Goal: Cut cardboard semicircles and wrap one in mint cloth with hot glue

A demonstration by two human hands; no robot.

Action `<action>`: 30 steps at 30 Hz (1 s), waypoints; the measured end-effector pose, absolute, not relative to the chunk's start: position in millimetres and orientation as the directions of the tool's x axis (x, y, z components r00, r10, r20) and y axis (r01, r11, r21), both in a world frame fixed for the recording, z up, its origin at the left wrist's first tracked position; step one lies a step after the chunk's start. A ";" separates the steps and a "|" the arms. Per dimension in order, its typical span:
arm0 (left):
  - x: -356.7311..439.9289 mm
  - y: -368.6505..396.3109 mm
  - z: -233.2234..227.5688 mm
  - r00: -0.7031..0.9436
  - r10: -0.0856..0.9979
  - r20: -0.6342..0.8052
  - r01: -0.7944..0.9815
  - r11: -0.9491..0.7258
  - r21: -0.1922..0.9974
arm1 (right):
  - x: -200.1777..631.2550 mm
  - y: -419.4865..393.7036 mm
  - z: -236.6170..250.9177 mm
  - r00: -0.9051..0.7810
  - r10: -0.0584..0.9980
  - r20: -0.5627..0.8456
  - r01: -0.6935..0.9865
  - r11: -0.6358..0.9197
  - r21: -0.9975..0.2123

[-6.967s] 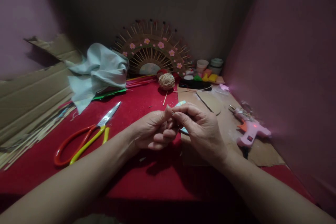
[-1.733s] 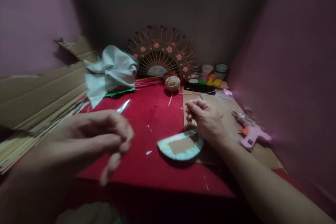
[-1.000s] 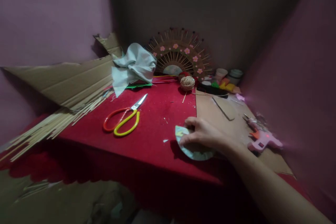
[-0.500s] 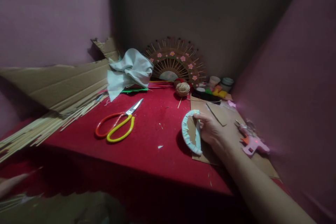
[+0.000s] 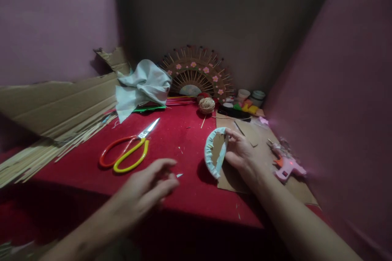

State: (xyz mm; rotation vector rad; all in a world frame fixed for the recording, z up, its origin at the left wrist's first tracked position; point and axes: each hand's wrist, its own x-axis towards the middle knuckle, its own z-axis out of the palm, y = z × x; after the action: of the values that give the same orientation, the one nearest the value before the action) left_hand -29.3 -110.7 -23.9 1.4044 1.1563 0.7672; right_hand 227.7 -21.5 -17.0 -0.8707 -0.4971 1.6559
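Left hand nearest, fingers loose, holding nothing, hovering over red cloth w/ scissors just beyond. Right hand pinches half-round cardboard piece on edge, upright so its back faces the person. Glue gun right of that grip; stick fan far behind.

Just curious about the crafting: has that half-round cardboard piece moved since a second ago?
Yes. The right hand has lifted the half-round piece off the red cloth, standing it upright beside the brown cardboard.
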 end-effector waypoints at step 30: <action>81.7 96.7 4.1 0.400 0.917 0.002 0.479 -0.211 0.852 | 214.0 -33.0 -33.3 -0.143 0.988 -0.064 -0.321 -0.107 -0.941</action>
State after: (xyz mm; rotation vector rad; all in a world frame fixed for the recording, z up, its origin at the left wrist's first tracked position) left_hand 81.7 96.7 4.1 1.8409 1.2038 0.6756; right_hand 214.0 -33.0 -33.3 -0.9530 -1.0052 1.5082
